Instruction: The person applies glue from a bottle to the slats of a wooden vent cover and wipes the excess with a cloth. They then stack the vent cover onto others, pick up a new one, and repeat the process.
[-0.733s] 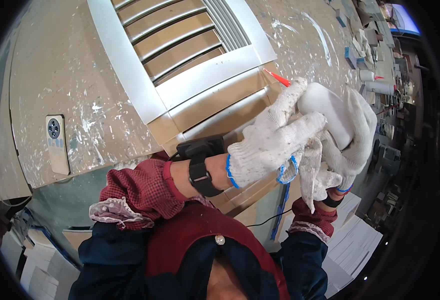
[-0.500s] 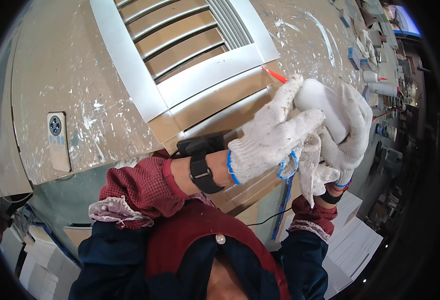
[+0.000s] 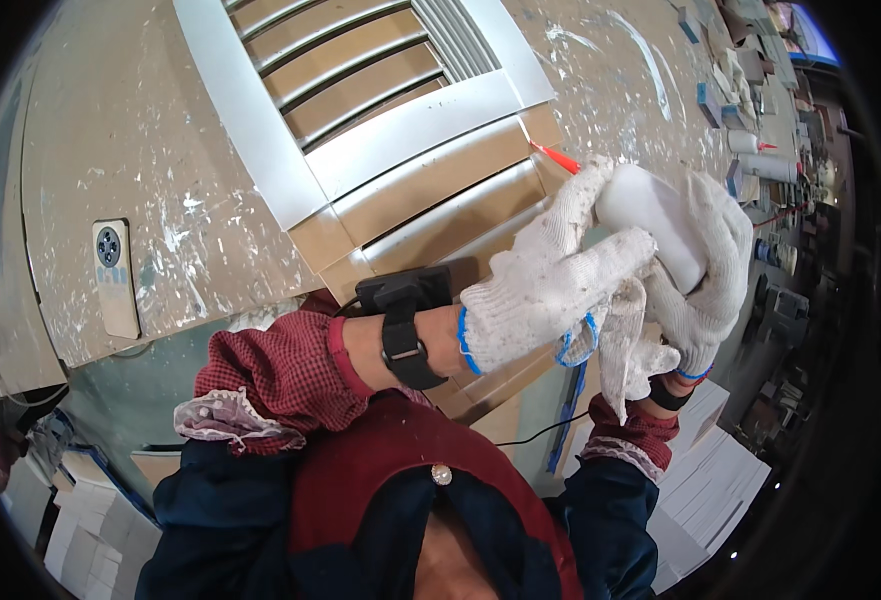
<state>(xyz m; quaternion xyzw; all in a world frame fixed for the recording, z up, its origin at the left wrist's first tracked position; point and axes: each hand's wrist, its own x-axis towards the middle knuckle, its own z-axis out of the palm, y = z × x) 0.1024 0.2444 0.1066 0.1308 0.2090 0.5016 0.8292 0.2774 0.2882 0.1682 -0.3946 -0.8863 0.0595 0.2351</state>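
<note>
Both my hands wear white knit gloves. My right hand wraps around a white tube-shaped container with a red pointed nozzle aimed at the corner of a louvred panel. My left hand closes over the container's near side, fingers across it. A loose white cloth or spare glove hangs under my hands. A black band sits on my left wrist.
The white and tan louvred panel lies on a paint-spattered worktable. A small white remote-like device rests at the table's left. Bottles and clutter line the far right. Stacked white boards sit below right.
My hands and the container have shifted slightly; the left glove's fingers now spread further over the container. The nozzle stays at the panel's corner.
</note>
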